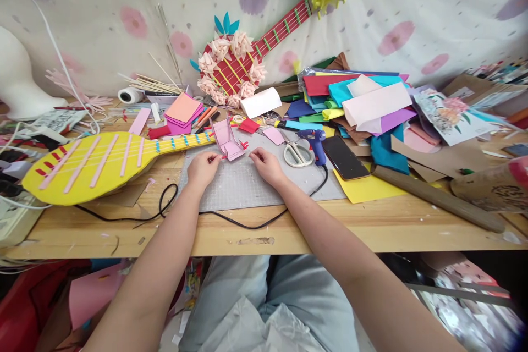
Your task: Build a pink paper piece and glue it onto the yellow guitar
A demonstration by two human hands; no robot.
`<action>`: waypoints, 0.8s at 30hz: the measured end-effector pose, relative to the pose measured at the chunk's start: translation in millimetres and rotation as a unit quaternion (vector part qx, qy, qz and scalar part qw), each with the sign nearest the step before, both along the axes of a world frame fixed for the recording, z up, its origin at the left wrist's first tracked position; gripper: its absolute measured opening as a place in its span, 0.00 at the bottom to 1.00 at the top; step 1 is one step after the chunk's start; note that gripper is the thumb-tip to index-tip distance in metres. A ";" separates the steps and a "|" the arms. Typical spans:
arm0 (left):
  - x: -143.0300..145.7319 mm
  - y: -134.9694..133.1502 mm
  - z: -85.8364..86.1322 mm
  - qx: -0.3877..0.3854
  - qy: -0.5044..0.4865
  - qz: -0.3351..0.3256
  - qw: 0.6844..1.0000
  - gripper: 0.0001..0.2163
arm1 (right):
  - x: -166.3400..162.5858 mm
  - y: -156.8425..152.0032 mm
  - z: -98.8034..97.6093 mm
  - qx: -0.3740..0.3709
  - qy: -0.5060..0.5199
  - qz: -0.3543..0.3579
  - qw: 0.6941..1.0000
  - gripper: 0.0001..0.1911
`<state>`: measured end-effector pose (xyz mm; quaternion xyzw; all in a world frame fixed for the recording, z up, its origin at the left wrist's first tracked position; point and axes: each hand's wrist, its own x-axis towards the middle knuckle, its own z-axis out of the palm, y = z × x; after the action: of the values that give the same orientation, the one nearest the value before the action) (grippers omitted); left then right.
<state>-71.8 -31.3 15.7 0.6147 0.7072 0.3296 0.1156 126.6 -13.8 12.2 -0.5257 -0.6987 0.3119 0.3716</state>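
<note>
Over the grey cutting mat (239, 190), my left hand (203, 169) is closed in a pinch, with a tiny red bit showing at its fingertips. My right hand (266, 165) pinches too, a short gap away; whatever its fingers hold is too small to make out. Just beyond and between the hands stands a folded pink paper piece (225, 135), with small red scraps (245, 145) at its side. White-handled scissors (297, 155) and a blue glue gun (317, 146) lie to the right of my right hand.
A yellow cardboard lute (94, 162) lies at left, its neck reaching the mat. A black phone (345, 158), a wooden stick (437, 198) and heaped coloured paper (371, 99) are at right. A red flowered instrument (235, 66) leans behind. A black cord (247, 227) crosses the front.
</note>
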 end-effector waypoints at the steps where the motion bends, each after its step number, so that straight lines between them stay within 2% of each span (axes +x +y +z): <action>1: 0.4 0.1 0.6 -0.004 0.003 0.003 1.000 0.11 | 0.0 -0.1 0.1 0.000 -0.002 0.002 1.000 0.10; 9: -1.1 1.3 1.3 -0.012 0.002 0.006 1.000 0.18 | 0.7 1.2 -0.4 -0.004 -0.009 0.007 1.000 0.10; 16: -1.4 0.6 -1.3 0.002 -0.013 -0.010 1.000 0.10 | 1.0 1.2 -0.2 -0.007 -0.013 0.008 1.000 0.09; 24: -6.1 3.6 -2.8 -0.001 -0.024 -0.020 1.000 0.11 | 2.5 1.1 0.5 -0.008 -0.011 0.014 1.000 0.09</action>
<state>-77.9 -27.8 13.0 0.6209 0.6919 0.3409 0.1395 129.1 -12.8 12.7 -0.5225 -0.7076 0.3167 0.3549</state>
